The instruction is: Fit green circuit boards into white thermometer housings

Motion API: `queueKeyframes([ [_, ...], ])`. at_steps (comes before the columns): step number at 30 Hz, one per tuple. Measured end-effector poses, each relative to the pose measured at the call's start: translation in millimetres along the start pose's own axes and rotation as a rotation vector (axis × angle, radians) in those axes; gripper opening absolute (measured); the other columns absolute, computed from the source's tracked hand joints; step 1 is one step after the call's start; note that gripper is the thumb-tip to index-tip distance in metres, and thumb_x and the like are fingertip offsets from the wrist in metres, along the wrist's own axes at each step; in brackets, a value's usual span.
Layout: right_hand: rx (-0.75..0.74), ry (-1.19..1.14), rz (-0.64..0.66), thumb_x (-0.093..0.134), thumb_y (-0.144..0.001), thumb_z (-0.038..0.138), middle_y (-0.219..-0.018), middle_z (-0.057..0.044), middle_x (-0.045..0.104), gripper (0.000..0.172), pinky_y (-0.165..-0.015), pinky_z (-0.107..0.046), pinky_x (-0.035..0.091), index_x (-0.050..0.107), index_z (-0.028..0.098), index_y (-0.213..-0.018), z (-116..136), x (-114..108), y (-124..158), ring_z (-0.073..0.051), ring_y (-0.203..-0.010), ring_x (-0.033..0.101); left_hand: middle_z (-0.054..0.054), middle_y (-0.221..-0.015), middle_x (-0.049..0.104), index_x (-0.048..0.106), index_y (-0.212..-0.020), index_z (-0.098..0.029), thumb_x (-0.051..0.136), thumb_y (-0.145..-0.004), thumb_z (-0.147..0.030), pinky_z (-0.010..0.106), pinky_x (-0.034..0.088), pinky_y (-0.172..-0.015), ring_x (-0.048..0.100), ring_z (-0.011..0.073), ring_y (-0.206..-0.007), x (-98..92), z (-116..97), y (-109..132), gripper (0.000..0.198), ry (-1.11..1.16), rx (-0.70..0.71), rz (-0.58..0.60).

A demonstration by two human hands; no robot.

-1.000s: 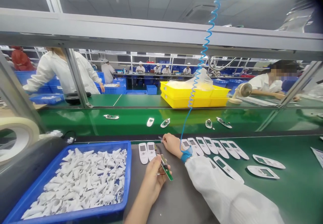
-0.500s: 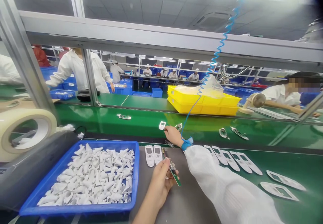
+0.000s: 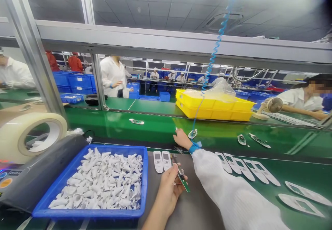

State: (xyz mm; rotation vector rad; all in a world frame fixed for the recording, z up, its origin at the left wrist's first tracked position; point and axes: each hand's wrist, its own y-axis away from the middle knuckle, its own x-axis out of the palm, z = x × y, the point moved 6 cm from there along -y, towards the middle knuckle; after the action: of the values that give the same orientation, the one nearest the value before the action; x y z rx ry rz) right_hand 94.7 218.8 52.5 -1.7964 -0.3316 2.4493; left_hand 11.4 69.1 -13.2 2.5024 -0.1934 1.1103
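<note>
Factory bench: a gray mat (image 3: pixel 181 205) on a green table (image 3: pixel 298 169). Work in hand, by the look of it, is handling boards and shells at the mat; the right hand's reach seems to call for fingers closing on the part beside it.

Nearest, the left hand (image 3: pixel 167 188) is closed around a narrow green board (image 3: pixel 184 184), whose lower end juts past the fingers (a thin metal piece beside it is too small to name). Right hand (image 3: pixel 182 139), in a white sleeve (image 3: pixel 233 195) with a blue wrist strap (image 3: pixel 194 148), stretches forward, loosely open, just beside a small part (image 3: pixel 192 133) on the green conveyor belt (image 3: pixel 103 122); whether it touches, I cannot tell.

Two white shells (image 3: pixel 158 161) lie on the mat, more white shells (image 3: pixel 245 169) in a row on the table to the right. Left of the mat, a blue tray (image 3: pixel 89 147) holds a heap of white plastic pieces (image 3: pixel 98 178), with a tape roll (image 3: pixel 33 136) behind it.

Farther off, a green board (image 3: pixel 137 121) rides the belt, yellow crates (image 3: pixel 215 107) sit beyond it, and a standing co-worker (image 3: pixel 114 76) and a seated one (image 3: pixel 303 100) work across the line.
</note>
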Motion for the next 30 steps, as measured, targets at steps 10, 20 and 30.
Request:
queueKeyframes([
  [10,0.226,-1.367,0.074,0.056,-0.069,0.046,-0.063,-0.005,0.062,0.037,-0.068,-0.037,0.048,0.060,0.013,-0.085,-25,-26,147,-0.019,-0.064,0.060,0.002,-0.075,0.063,0.060,-0.092,-0.019,0.067,-0.058,-0.042,0.020,0.041,-0.055,0.058,0.0121,-0.065,3.1,-11,2,0.041,0.044,0.048,0.029],
  [20,-0.182,-0.565,-0.149,0.050,-0.073,0.018,-0.102,-0.007,0.054,0.013,-0.082,-0.036,0.039,0.054,0.022,-0.085,-29,-29,170,-0.022,-0.098,0.048,0.004,-0.065,0.062,0.063,-0.088,-0.012,0.066,-0.059,-0.039,0.020,0.039,-0.054,0.055,0.0122,-0.060,6.8,-1,1,0.039,-0.405,0.033,0.061],
  [30,-0.008,-0.637,-0.110,0.049,-0.074,0.020,-0.101,-0.008,0.054,0.028,-0.077,-0.038,0.043,0.048,0.021,-0.102,-47,-17,172,-0.022,-0.089,0.053,0.006,-0.076,0.061,0.061,-0.094,-0.015,0.068,-0.059,-0.035,0.021,0.042,-0.053,0.056,0.0151,-0.069,9.9,-1,2,0.041,-0.354,0.043,0.044],
])
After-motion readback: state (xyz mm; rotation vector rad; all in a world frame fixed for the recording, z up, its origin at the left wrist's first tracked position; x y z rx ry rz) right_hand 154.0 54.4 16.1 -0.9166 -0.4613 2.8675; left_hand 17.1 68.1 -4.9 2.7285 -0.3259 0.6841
